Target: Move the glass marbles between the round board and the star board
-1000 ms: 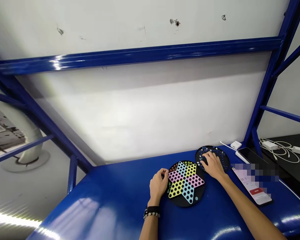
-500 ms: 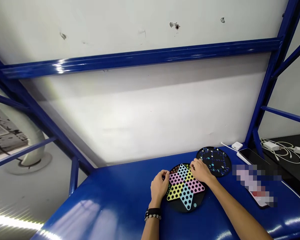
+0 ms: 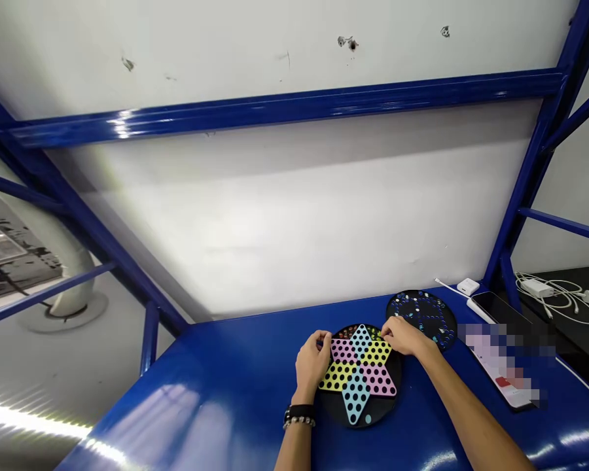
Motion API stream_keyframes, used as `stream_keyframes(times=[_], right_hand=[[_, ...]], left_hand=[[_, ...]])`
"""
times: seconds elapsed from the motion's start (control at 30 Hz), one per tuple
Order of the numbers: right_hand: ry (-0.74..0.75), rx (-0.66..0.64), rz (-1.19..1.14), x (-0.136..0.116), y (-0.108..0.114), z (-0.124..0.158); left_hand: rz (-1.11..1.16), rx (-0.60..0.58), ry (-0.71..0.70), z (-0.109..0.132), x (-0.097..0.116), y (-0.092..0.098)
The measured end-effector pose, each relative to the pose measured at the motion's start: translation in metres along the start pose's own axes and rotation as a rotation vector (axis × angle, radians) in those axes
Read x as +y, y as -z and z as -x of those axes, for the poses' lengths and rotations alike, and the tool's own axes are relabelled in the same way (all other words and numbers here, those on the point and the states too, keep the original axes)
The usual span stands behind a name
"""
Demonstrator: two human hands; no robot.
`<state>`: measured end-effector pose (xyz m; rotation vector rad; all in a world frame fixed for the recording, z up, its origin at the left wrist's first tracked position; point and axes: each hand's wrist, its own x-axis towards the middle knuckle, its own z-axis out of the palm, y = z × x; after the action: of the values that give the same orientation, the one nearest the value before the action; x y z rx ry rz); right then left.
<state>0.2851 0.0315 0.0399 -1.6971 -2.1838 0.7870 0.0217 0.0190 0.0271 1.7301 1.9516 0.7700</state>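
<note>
A Chinese checkers board [image 3: 354,374], with a star in pink, yellow and light blue full of black holes, lies on a round black base on the blue table. Red-brown and green-yellow marbles show in the base around the star's upper points. My left hand [image 3: 312,361], with a black band and a beaded bracelet at its wrist, is closed at the board's left edge. At the upper right edge my right hand [image 3: 405,335] is closed too, fingertips on the rim. Its fingertips partly hide the marbles there. Just behind it lies a round black lid [image 3: 425,314] with shiny blue specks.
A phone [image 3: 513,386] with a blurred screen lies on the right, beside a dark phone [image 3: 495,304], a white adapter [image 3: 468,286] and cables. Blue metal frame bars [image 3: 294,112] cross the white wall behind the table [image 3: 245,392].
The star board has turned slightly clockwise, its lower light blue point swinging left. My right hand has shifted a little right and down along the rim; my left hand has hardly moved.
</note>
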Motion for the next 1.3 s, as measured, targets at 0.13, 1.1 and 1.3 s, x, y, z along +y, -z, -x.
stream_keyframes(times=[0.13,1.1,1.3], right_hand=[[0.000,-0.038,0.000,-0.001,0.004,0.000],[0.076,-0.056,0.069,0.007,0.010,0.003],[0.110,-0.022,0.045,0.011,0.002,0.000]], left_hand=[[0.001,-0.007,-0.003,0.000,0.000,0.000],[-0.021,-0.012,-0.015,-0.001,-0.005,-0.002],[-0.021,-0.023,-0.012,-0.002,-0.005,-0.003]])
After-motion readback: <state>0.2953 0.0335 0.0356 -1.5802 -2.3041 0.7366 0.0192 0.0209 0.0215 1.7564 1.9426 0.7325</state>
